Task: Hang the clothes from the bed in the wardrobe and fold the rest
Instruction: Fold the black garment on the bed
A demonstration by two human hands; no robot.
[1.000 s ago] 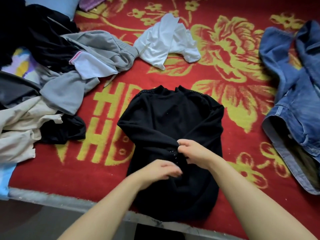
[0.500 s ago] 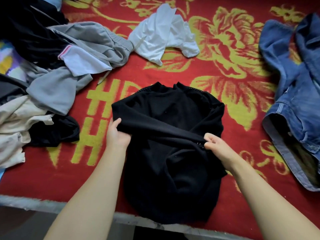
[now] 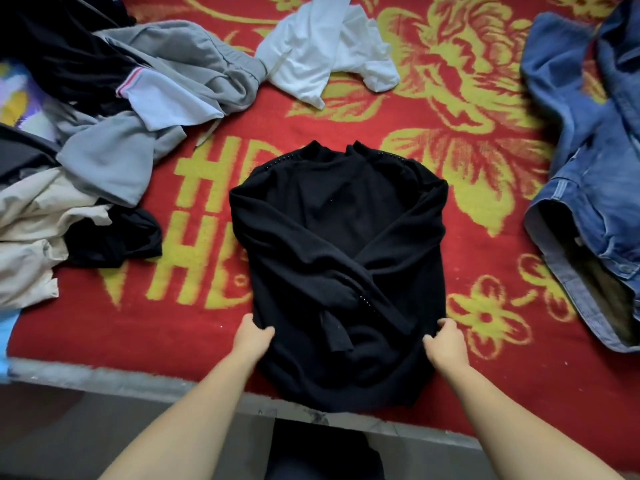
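Head view: a black sweater (image 3: 337, 258) lies flat near the front edge of a bed (image 3: 450, 271) covered in a red blanket with yellow flowers and lettering. Both sleeves are folded across the sweater's front, and its hem reaches the bed's edge. The person's left hand (image 3: 252, 337) pinches the sweater's left side low down, thumb on top of the cloth and fingers curled beneath; the right hand (image 3: 446, 344) has the same grip on the right side. A heap of grey, black and beige clothes (image 3: 114, 133) sits at the left of the bed, well apart from the sweater. A white garment (image 3: 325, 60) lies crumpled beyond it, and a blue denim jacket (image 3: 588, 174) is spread at the right.
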